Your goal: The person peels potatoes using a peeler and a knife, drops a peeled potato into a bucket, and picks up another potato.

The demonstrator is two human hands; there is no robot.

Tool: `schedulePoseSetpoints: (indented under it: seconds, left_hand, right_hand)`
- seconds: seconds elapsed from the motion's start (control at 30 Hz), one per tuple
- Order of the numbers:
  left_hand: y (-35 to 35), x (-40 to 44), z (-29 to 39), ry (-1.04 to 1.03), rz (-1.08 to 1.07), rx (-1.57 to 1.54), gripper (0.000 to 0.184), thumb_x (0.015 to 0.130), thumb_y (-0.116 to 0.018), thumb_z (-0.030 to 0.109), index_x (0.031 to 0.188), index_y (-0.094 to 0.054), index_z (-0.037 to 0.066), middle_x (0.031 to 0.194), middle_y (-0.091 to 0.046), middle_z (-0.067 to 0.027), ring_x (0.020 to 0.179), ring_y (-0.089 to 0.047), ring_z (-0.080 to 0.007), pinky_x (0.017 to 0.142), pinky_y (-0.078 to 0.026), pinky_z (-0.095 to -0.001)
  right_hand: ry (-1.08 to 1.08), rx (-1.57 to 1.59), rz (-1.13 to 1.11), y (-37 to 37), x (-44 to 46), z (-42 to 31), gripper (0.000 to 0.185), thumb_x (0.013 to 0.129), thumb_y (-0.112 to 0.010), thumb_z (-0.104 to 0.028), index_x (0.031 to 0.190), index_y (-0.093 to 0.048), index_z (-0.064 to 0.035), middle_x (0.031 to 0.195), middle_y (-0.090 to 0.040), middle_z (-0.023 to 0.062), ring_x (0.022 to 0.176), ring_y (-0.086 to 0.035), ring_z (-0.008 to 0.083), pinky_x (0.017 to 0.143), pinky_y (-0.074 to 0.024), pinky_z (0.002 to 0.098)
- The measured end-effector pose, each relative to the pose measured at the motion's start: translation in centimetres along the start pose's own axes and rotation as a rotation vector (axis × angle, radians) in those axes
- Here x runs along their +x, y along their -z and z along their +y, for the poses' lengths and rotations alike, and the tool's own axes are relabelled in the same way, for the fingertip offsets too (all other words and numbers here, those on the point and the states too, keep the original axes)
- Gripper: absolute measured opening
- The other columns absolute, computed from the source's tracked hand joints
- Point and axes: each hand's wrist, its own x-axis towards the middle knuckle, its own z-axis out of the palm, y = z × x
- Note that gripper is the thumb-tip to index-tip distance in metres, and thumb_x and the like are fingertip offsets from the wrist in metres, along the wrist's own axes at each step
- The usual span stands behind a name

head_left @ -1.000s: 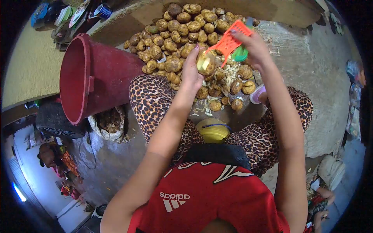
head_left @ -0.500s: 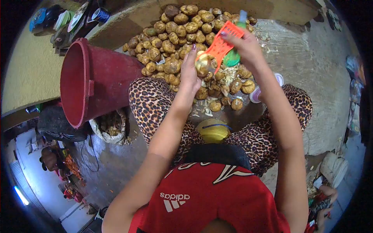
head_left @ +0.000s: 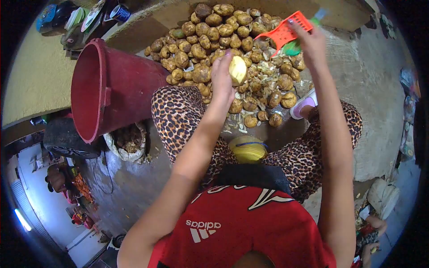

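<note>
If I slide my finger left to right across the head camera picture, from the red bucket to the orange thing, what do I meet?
Red bucket → left hand → pale peeled potato → orange tool.

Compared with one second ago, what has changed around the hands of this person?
The right hand has moved up and rightward in the picture, carrying the orange tool away from the held potato, which now shows a broader pale side. Nothing was let go; the left hand still holds it, and the red bucket stays in place.

Pale potato (head_left: 239,71), orange peeler (head_left: 285,34) apart.
</note>
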Motion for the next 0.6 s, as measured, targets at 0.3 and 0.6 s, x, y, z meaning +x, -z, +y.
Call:
schedulePoseSetpoints:
  seconds: [0.3,0.6]
  left_hand:
    - [1.1,1.5,-1.2,-0.333,-0.019,0.148,0.015,0.090,-0.048,0.018,0.089,-0.052,0.004,0.079,-0.056,-0.0027,0.068,-0.053,-0.0070,0.062,-0.044,-0.0224]
    - [0.2,1.1,-0.4,-0.363,-0.007,0.154,0.021,0.088,-0.053,0.026,0.083,-0.050,0.006,0.071,-0.046,0.0027,0.063,-0.039,-0.0038,0.057,-0.036,-0.0203]
  right_hand:
    - [-0.110,-0.188,-0.145,-3.5,-3.2,0.4,0.023,0.077,-0.066,-0.015,0.093,-0.059,-0.0005,0.085,-0.063,0.0056,0.076,-0.059,0.0102,0.067,-0.0479,0.0245]
    - [-0.108,0.007,-0.132,-3.6,-3.8,-0.6,0.022,0.076,-0.067,-0.018,0.091,-0.061,-0.0018,0.079,-0.064,0.0037,0.071,-0.059,0.0094,0.064,-0.0469,0.0236]
